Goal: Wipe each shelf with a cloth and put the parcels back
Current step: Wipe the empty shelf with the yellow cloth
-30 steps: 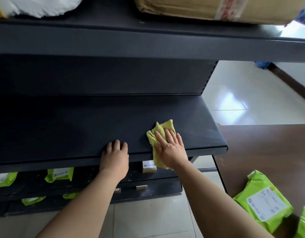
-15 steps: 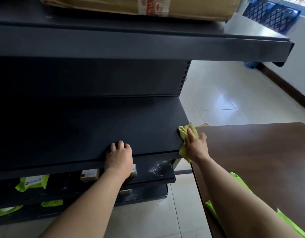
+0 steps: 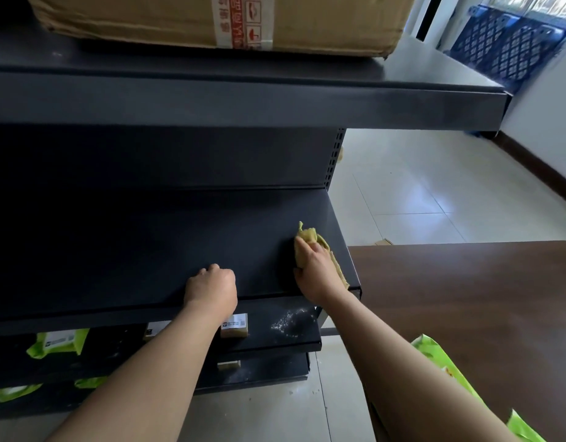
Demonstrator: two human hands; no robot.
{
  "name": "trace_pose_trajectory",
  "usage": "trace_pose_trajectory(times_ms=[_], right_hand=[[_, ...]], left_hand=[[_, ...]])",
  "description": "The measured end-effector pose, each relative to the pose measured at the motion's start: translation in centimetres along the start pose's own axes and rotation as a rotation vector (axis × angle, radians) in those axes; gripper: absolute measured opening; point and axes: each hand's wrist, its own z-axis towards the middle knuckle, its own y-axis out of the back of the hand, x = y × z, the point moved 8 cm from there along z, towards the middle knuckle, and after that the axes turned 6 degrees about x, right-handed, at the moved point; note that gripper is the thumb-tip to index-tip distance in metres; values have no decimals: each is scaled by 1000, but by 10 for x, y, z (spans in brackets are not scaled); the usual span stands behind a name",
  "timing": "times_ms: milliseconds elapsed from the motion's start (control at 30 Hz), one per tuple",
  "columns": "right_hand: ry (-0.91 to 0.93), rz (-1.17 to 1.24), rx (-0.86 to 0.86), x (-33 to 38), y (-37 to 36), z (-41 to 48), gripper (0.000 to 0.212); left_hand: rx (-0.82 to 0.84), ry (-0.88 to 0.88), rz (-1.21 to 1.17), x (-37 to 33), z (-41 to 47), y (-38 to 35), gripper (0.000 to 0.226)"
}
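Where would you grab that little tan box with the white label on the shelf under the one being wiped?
Probably pinch the small tan box across its left and right sides, coming from the front. It sits near the front edge of the lower shelf, and the wiped shelf overhangs it, so reaching from above looks blocked.
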Motion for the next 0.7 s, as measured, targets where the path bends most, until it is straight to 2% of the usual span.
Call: trace_pose_trajectory(times_ms=[100,233,367,533,700], right_hand=[[-13,-207,-48,-7,-6,-2,50],[23,-144,64,-12,-32,3,52],[36,-179,59,-19,-27,35,54],[-85,-150,81,-48,-14,75,57],[-224,-58,74,-74,-13,68,58]], left_hand=[[-34,-13,20,-7,6,6,25],[-55,-44,1,-22,16,6,30],[-72,-66,18,-33,28,8,31],[-86,-65,65,-37,39,4,43],[-72,-59,51,-37,43,1,48]])
